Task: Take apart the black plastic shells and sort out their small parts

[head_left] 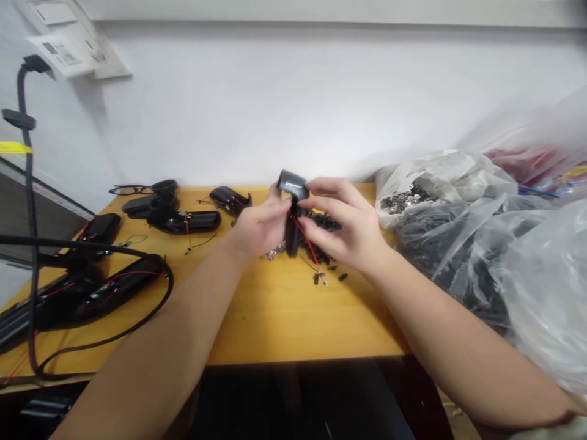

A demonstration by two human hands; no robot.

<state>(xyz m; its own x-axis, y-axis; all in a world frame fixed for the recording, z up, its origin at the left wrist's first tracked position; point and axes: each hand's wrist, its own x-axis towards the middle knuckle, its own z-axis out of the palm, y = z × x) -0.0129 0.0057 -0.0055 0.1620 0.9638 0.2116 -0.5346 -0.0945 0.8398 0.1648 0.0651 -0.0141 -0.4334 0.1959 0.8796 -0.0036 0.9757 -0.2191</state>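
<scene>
A black plastic housing (293,183) with small white lettering on its head is held upright above the middle of the table. My left hand (265,225) grips it from the left, thumb across its neck. On the other side, my right hand (343,220) has its thumb and fingers at the housing's right edge. Red and black wires (312,247) hang from the housing down to a small connector near the tabletop. Behind and below the hands lies a pile of small black parts (323,229), with some small shiny metal pieces (275,250) to its left.
Several black housings (197,221) with wires lie on the yellow table (275,318) at the left. A thick black cable (169,293) loops over the left side. Plastic bags of metal pieces (408,197) and black parts (458,244) stand at the right. A white wall rises behind.
</scene>
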